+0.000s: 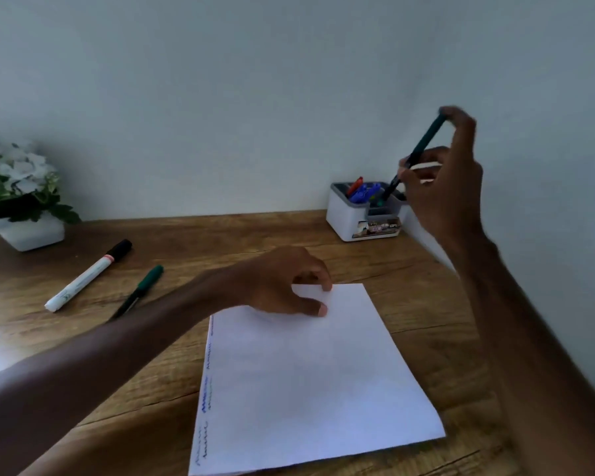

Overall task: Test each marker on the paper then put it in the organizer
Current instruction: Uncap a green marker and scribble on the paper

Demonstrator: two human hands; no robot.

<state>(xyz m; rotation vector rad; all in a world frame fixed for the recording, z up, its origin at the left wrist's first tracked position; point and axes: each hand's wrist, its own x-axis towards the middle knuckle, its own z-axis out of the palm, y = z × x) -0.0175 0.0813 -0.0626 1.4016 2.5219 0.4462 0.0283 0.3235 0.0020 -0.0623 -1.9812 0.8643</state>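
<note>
**Green marker poised over the organizer**

Your left hand (282, 283) presses curled fingertips on the far corner of the white paper sheet (310, 379). Left of those fingers lie a green pen (141, 290) and a white black-capped marker (86, 276). Your right hand (447, 187) pinches a dark green marker (416, 152), tip down inside the white plastic organizer (351, 221).

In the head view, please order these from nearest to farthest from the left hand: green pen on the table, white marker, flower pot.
1. green pen, on the table just left of the left hand.
2. white marker, further left, beside the pen.
3. flower pot, far left by the wall.
</note>
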